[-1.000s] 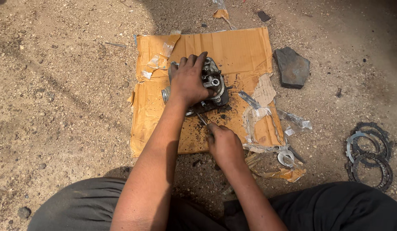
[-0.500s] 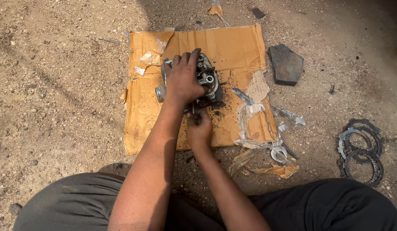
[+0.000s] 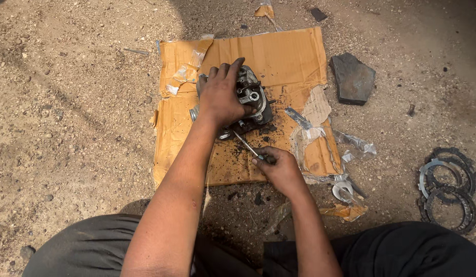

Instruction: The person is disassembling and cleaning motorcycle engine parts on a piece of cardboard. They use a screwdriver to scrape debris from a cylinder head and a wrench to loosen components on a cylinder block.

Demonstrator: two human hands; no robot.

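Note:
A dirty metal engine part [image 3: 252, 100] sits on a flattened sheet of brown cardboard [image 3: 279, 54] laid on gravelly ground. My left hand [image 3: 221, 95] is clamped over the top and left side of the part, fingers spread across it. My right hand [image 3: 280, 168] is closed around the handle of a thin screwdriver [image 3: 245, 144], whose metal shaft points up and left to the near side of the part. Black grime is scattered on the cardboard around the tool tip.
A flat dark stone [image 3: 353, 78] lies right of the cardboard. Several toothed metal rings [image 3: 447, 187] are stacked on the ground at far right. Torn tape and plastic scraps [image 3: 351, 146] and a small metal ring [image 3: 342, 190] lie near the cardboard's right corner. My knees frame the bottom.
My right hand first moved up close under the engine part, then drew back toward me and to the right, the screwdriver shaft now showing between hand and part. My left hand stayed on the part.

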